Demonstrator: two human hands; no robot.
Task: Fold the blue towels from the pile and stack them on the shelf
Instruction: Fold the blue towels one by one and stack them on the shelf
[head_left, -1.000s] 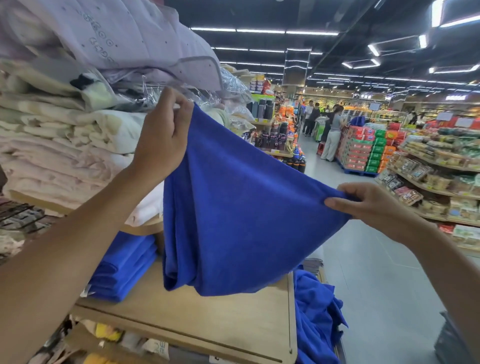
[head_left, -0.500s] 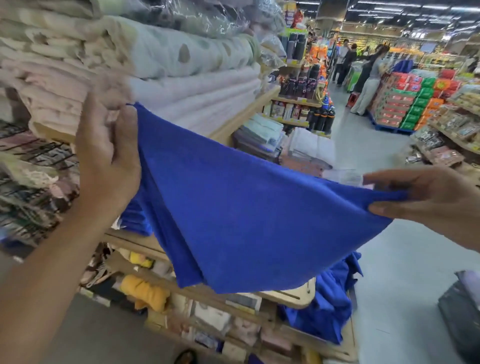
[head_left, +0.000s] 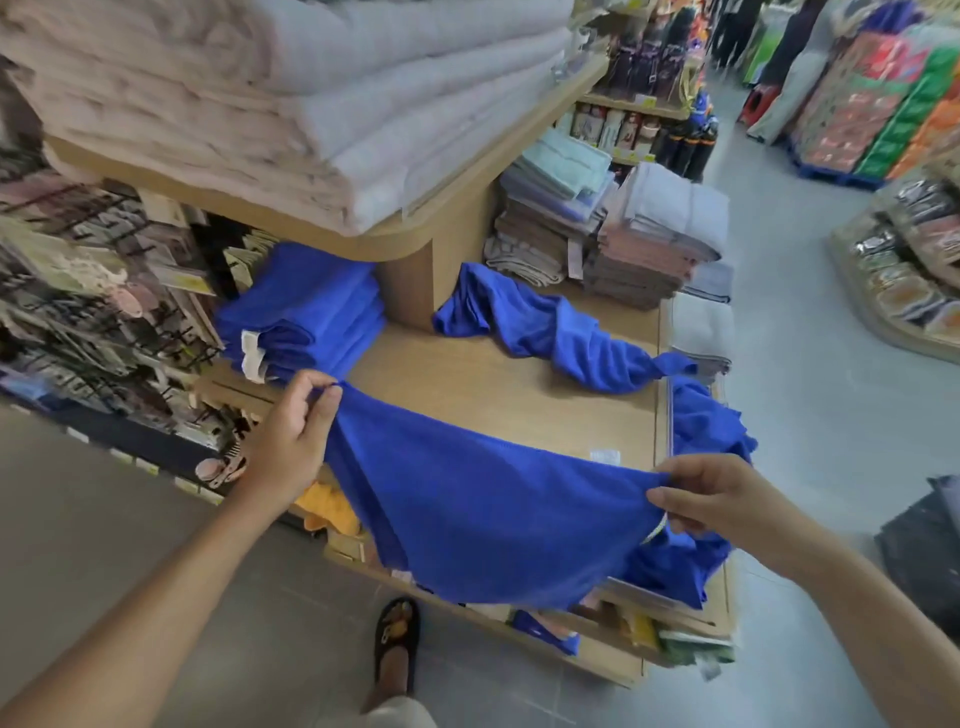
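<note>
A blue towel (head_left: 483, 509) hangs doubled between my two hands over the front edge of the wooden shelf (head_left: 498, 395). My left hand (head_left: 293, 436) pinches its left corners and my right hand (head_left: 711, 499) pinches its right corners. A stack of folded blue towels (head_left: 306, 312) sits at the shelf's back left, under the upper board. A loose pile of unfolded blue towels (head_left: 550, 327) lies at the back right and spills over the shelf's right edge (head_left: 711, 431).
Thick folded pale blankets (head_left: 291, 104) fill the upper board. Stacks of grey, brown and green towels (head_left: 613, 228) stand behind the pile. Hanging goods (head_left: 88, 270) line the left. My sandalled foot (head_left: 397, 644) is on the grey floor. A dark bag (head_left: 924, 551) sits at right.
My view has tipped down from the aisle to the shelf. Both hands have lowered the towel from chest height to just above the shelf's front edge, still stretched between them.
</note>
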